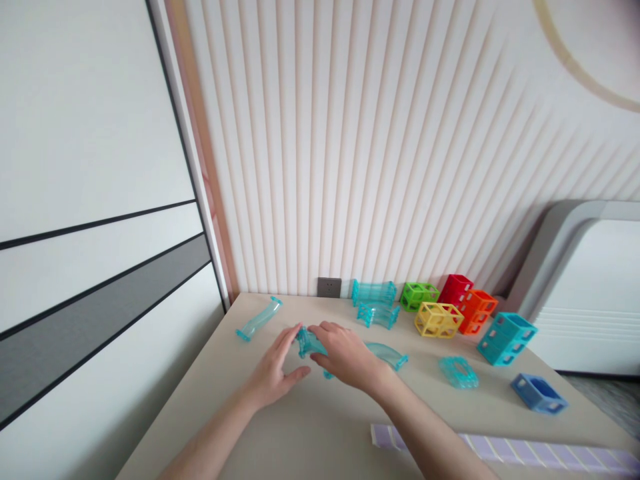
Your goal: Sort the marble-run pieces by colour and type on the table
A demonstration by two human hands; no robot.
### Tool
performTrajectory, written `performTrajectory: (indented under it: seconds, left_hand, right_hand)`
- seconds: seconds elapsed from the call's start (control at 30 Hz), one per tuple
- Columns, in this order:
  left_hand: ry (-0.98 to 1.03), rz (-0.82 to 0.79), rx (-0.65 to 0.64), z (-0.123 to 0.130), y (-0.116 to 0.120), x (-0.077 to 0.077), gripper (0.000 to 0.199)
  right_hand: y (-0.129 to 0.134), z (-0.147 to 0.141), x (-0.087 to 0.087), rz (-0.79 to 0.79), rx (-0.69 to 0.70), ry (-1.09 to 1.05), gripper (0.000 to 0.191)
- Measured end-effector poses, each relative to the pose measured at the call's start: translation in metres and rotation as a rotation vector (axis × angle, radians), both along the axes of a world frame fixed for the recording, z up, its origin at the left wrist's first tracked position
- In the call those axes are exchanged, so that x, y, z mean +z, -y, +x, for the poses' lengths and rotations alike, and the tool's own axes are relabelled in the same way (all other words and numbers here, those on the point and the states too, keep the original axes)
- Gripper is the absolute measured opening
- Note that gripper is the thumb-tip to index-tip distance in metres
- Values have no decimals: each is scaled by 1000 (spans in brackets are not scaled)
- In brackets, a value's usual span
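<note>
At the middle of the table, a translucent teal track piece [312, 342] lies between my hands. My right hand [343, 353] is wrapped over its right part, with the thumb below. My left hand [277, 370] stands beside its left end, thumb and fingers apart, fingertips close to that end. A curved teal piece [385, 353] shows to the right of my right hand, partly hidden by it. Another long teal piece [259, 320] lies at the table's back left. Two more teal pieces, one tall [374, 292] and one short [379, 315], are near the wall.
Green [419, 296], yellow [439, 320], red [455, 291], orange [477, 311] and teal [506, 339] block frames stand at the right. Nearer are a teal ring-like piece [459, 372] and a blue frame [539, 393]. A purple strip [530, 453] runs along the front right.
</note>
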State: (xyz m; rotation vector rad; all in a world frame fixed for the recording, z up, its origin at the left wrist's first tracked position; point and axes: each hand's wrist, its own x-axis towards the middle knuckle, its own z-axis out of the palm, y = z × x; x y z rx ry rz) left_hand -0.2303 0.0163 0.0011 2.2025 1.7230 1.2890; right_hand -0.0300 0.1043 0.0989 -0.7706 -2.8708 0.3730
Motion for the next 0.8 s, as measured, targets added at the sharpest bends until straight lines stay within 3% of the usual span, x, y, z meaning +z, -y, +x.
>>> performTrajectory:
  seconds: [0.17,0.4,0.6,0.7,0.8]
  left_hand:
    - [69,-10,8,-2,-1,2,54]
    - [43,109,140,-8,-2,14,36]
    - [104,100,275,-21,-5,7,37]
    - [82,13,232,-25,-9,3,37]
    - [47,-62,165,-25,-12,1,34]
  right_hand:
    - [3,-6,-6,-23,59,-45,37]
    - [-18,2,-5,-169,-11,-167,42]
    - [-35,1,-16,26,-310,-11,53]
    - [-43,-6,-29,97,-412,36,58]
    - [-50,-12,-40,108,-444,54,47]
